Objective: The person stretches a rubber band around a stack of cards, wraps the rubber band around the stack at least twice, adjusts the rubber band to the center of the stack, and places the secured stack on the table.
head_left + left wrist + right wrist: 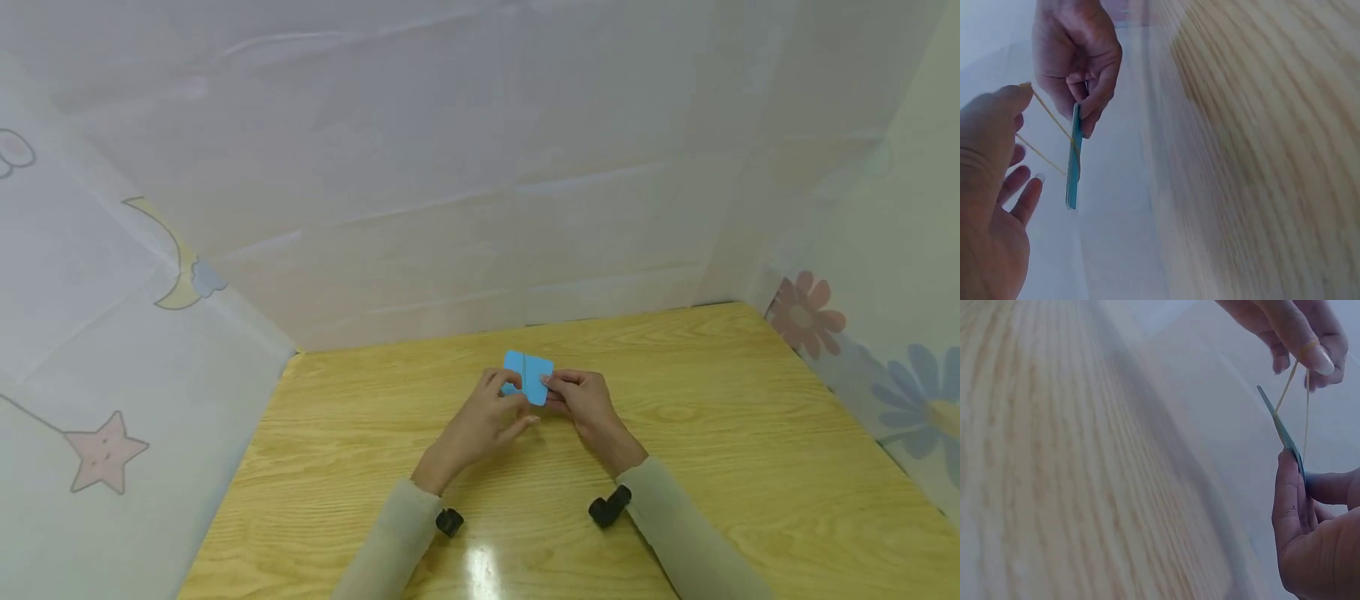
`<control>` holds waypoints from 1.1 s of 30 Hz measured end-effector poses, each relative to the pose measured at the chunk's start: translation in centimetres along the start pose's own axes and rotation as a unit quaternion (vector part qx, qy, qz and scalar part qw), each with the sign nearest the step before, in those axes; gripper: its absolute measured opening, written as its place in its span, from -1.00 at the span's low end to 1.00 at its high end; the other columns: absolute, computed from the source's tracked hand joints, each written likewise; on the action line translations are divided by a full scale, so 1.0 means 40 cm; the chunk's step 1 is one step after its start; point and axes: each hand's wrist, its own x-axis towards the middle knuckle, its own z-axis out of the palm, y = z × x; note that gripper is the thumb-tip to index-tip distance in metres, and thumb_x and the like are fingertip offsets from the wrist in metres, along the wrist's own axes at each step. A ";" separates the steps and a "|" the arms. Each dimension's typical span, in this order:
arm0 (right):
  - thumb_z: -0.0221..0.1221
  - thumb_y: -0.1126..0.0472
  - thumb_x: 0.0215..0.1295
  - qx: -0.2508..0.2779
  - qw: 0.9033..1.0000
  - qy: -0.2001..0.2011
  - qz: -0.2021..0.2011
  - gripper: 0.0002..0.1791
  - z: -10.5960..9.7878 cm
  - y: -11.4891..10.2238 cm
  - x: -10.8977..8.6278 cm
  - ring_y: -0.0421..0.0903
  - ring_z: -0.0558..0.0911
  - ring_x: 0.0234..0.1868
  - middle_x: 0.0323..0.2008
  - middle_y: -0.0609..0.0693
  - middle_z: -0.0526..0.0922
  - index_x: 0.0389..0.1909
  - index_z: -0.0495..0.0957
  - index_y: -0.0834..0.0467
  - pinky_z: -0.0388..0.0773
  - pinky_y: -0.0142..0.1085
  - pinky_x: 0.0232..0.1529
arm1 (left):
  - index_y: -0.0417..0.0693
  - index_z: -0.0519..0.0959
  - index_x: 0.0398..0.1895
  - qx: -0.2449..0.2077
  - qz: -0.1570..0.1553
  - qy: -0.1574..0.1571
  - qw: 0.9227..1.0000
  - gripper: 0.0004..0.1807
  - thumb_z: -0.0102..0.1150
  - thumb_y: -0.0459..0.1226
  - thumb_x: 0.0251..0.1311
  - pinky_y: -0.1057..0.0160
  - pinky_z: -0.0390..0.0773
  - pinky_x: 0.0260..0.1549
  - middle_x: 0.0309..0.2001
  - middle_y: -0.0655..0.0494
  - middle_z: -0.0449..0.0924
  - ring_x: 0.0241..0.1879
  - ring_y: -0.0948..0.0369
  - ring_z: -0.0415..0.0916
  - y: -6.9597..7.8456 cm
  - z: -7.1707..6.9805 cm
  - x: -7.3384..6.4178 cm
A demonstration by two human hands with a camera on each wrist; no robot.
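Note:
A thin stack of blue cards point(537, 377) with rounded corners is held up above the table, its broad face showing in the head view. My right hand point(591, 407) pinches its right edge between thumb and fingers. Around the cards runs a yellowish rubber band point(1052, 117), seen as a thin line across their face in the head view. My left hand point(478, 423) has the band hooked on a curled digit and stretches it away from the cards point(1282, 430). Edge-on in the left wrist view, the cards look only a few layers thick.
A wood-grain table point(337, 467) lies under both hands. Pale sheets stand around it, printed with a moon point(180, 275), a star point(109, 452) and flowers point(807, 315). Black wrist cameras point(611, 506) sit on both sleeves.

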 end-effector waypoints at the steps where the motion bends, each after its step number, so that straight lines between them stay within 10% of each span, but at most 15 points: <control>1: 0.25 0.30 0.50 0.000 1.000 0.001 -0.001 -0.56 -0.001 0.000 0.000 -0.23 0.78 -0.33 -0.32 -0.05 0.77 0.27 0.54 0.49 0.78 -0.23 0.01 | 0.13 0.58 -0.41 0.020 0.010 -0.001 1.000 -0.78 0.37 -0.13 0.41 0.14 0.59 0.14 0.04 0.07 0.53 0.16 0.11 0.43 0.001 0.000 0.000; 11: 0.24 0.29 0.51 -0.011 1.000 0.000 -0.001 -0.54 -0.003 0.012 -0.002 -0.22 0.79 -0.31 -0.30 -0.05 0.78 0.29 0.51 0.48 0.78 -0.20 0.03 | 0.14 0.51 -0.61 0.013 0.017 -0.002 1.000 -0.64 0.23 -0.21 0.43 0.05 0.52 0.30 -0.47 0.33 0.60 0.00 0.21 0.63 0.025 0.004 -0.009; 17: 0.25 0.29 0.50 -0.011 1.000 0.004 -0.008 -0.55 -0.004 0.011 -0.002 -0.25 0.78 -0.34 -0.31 -0.05 0.77 0.26 0.52 0.50 0.79 -0.21 0.00 | 0.01 0.80 -0.21 -0.067 0.027 0.003 0.997 -0.72 0.09 -0.42 0.35 0.25 0.62 0.13 -0.31 0.19 0.80 -0.28 0.31 0.63 0.027 0.000 -0.012; 25: 0.25 0.28 0.51 -0.014 1.000 -0.004 -0.009 -0.58 -0.005 0.006 0.000 -0.27 0.76 -0.35 -0.33 -0.08 0.76 0.23 0.55 0.49 0.79 -0.29 -0.06 | -0.17 0.66 0.28 -0.143 0.022 0.018 0.989 -0.61 0.09 -0.51 0.48 0.57 0.50 -0.37 -0.25 0.00 0.82 -0.50 0.33 0.53 0.014 0.007 -0.017; 33: 0.24 0.28 0.52 -0.008 1.000 -0.014 -0.016 -0.60 -0.004 -0.016 -0.005 -0.20 0.79 -0.31 -0.35 -0.10 0.78 0.19 0.58 0.49 0.77 -0.16 0.06 | -0.42 0.39 0.45 -0.266 -0.032 0.103 0.958 -0.27 0.43 -0.37 0.24 0.14 0.68 0.22 0.11 -0.20 0.75 0.01 0.02 0.80 0.003 0.032 -0.014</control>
